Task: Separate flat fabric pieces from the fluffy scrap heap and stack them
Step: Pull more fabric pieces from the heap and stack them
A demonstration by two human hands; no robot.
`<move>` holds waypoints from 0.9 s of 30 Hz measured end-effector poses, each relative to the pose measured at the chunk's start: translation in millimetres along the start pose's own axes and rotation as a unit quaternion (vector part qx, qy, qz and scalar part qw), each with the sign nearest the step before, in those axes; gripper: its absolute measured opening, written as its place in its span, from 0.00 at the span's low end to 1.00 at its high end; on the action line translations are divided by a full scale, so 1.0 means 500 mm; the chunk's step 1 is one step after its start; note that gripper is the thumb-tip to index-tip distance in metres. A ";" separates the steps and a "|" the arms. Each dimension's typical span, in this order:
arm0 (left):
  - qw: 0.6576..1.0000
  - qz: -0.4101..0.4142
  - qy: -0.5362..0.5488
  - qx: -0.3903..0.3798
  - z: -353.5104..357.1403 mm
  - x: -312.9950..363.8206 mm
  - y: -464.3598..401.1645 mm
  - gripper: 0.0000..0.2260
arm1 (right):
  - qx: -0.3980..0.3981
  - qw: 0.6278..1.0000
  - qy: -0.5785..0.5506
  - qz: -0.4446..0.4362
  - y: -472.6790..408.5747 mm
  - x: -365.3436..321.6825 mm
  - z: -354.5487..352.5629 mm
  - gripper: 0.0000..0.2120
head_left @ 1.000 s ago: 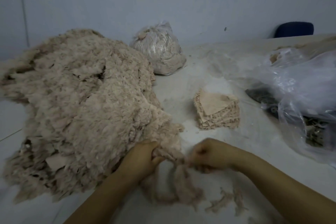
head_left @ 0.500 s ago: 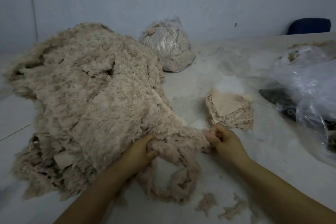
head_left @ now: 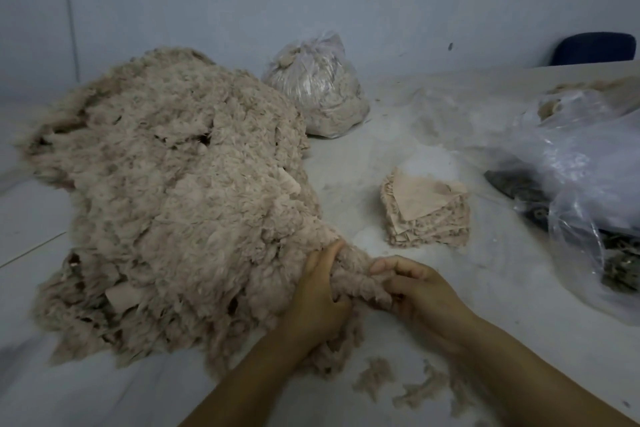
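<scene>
- Tabletop [head_left: 398, 156]: pale, dusty surface filling most of the head view, with a light wall behind it.
- Fluffy scrap heap [head_left: 166, 191]: beige mound covering the 9 o'clock half of the tabletop, its near edge trailing toward 6 o'clock. A few flat pieces show within it, one near its lower edge.
- Clear plastic bags [head_left: 588, 163]: crumpled at 3 o'clock, with dark contents partly visible beneath; what they are cannot be told.
- Tied bag of scrap [head_left: 318, 87]: clear bag stuffed with beige material, at 12 o'clock, just beyond the heap.
- Dark blue chair back [head_left: 594, 48]: at 2 o'clock, behind the far tabletop edge.
- Stack of flat fabric pieces [head_left: 427, 208]: squared pile just right of centre, apart from the heap; top piece smooth, frayed edges showing down the sides.
- Left hand [head_left: 318, 298]: at 6 o'clock, against the heap's near edge, fingers curled into a rope-like tuft of fluff [head_left: 360, 282] and gripping it.
- Right hand [head_left: 419, 291]: just beside the left, fingers and thumb curled round the other end of the same tuft. The tuft spans between the two hands.
- Loose scraps [head_left: 375, 380]: small clumps on the tabletop at 5 o'clock, between the forearms.
</scene>
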State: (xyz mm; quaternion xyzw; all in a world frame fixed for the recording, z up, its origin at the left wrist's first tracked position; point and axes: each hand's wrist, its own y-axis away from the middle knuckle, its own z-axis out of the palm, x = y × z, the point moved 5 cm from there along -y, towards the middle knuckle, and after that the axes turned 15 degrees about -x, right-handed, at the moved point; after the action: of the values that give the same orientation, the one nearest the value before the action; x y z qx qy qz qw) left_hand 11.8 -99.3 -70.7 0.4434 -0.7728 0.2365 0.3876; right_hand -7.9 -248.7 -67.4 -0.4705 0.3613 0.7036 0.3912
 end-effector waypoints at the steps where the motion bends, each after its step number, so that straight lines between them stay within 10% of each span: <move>1: 1.000 0.010 0.010 -0.004 -0.004 0.002 0.004 0.31 | -0.002 0.998 0.069 -0.005 0.002 -0.009 -0.001 0.22; 5: 0.999 -0.005 0.035 -0.023 -0.018 0.011 0.015 0.23 | -0.014 0.874 0.482 -0.061 -0.019 -0.045 0.023 0.23; 10: 0.982 -0.034 -0.158 -0.098 -0.049 -0.021 0.047 0.24 | 0.146 0.860 0.475 -0.118 -0.028 -0.084 -0.005 0.14; 14: 0.976 -0.053 -0.208 -0.034 -0.117 -0.034 0.043 0.06 | 0.169 0.851 0.488 -0.095 -0.013 -0.101 -0.041 0.06; 19: 0.970 -0.204 -0.129 -0.025 -0.155 -0.060 0.027 0.11 | 0.235 0.896 0.375 -0.028 0.025 -0.101 -0.099 0.13; 27: 0.994 0.033 0.074 -0.067 -0.039 0.122 -0.019 0.27 | 0.036 0.996 0.074 -0.043 0.019 -0.085 -0.005 0.11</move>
State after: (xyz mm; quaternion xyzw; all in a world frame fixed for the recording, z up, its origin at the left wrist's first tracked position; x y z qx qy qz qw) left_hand 9.0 -120.7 -9.5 0.3723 -0.7701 0.2290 0.4646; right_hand -5.0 -263.8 -26.8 -0.5219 0.3936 0.6364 0.4095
